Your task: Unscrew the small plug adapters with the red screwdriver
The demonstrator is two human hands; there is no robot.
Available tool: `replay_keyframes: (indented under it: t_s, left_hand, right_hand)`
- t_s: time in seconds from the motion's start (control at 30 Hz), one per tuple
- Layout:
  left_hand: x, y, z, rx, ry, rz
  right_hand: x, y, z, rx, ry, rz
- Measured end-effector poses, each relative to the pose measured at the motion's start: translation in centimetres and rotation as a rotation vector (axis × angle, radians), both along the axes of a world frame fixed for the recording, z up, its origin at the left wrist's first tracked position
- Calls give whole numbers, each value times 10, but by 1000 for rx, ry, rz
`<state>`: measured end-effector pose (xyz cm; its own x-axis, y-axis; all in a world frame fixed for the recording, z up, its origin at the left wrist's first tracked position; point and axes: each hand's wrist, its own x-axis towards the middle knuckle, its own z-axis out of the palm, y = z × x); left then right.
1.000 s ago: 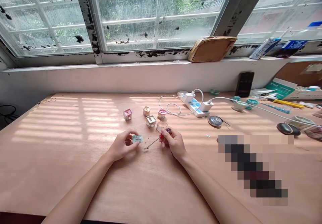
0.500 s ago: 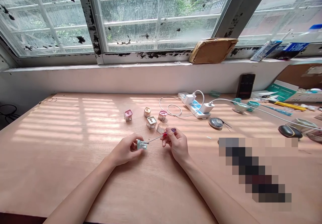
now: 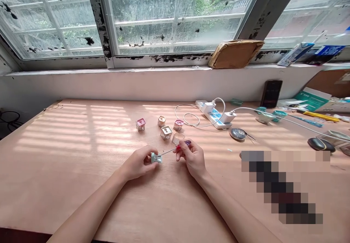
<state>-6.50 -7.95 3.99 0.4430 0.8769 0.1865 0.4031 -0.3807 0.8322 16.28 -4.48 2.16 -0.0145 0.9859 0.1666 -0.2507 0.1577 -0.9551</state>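
Observation:
Between the fingertips of my left hand is a small pale-green plastic piece, lying on its side with its inner face turned right. My right hand is closed around the red and purple handle of a screwdriver. Its thin shaft slants down left, and the tip meets the green piece; whether it sits in a screw is too small to tell. Just behind my hands stand a white-topped clear little box, two pink-topped ones and a cream-topped one. A clear open shell lies by my right fingers.
A power strip with white plugs and cable lies at the back. Further right are a round silver object, a black mouse, a phone and a yellow cutter. A pixelated patch covers the right side of the table.
My left hand has shifted slightly right and turned the green piece. The screwdriver tip has risen from near the tabletop to the piece, and has stayed there over the last half second.

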Motion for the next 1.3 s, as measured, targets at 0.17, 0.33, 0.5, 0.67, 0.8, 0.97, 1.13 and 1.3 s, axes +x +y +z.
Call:
replay_keyframes:
  t_s: [0.17,0.33,0.5,0.67,0.8,0.97,1.13,1.3]
  left_hand:
    - [1,0,2,5,-5,-6]
    - [2,1,5,43,5,-15]
    - [2,1,7,81,-14,-40]
    - [1,1,5,46,-41,-16]
    - [1,0,6,50,-54,-20]
    - [2,0,7,67,-53,-24]
    - [-1,1,4,53,-65,-3]
    - [-7,4,3,44,-96,44]
  right_hand:
    - [0,0,1,29,-19,-19]
    - [1,0,2,47,-44,-43]
    - [0,-2,5,52,-53,-49]
    - [0,-3,6,65,-32,-37]
    - [0,-3,6,68,-15,-27]
    - [0,-3,6,55,-16,3]
    - [1,-4,6,49,-8,9]
    - [8,4,4,9,33,-89]
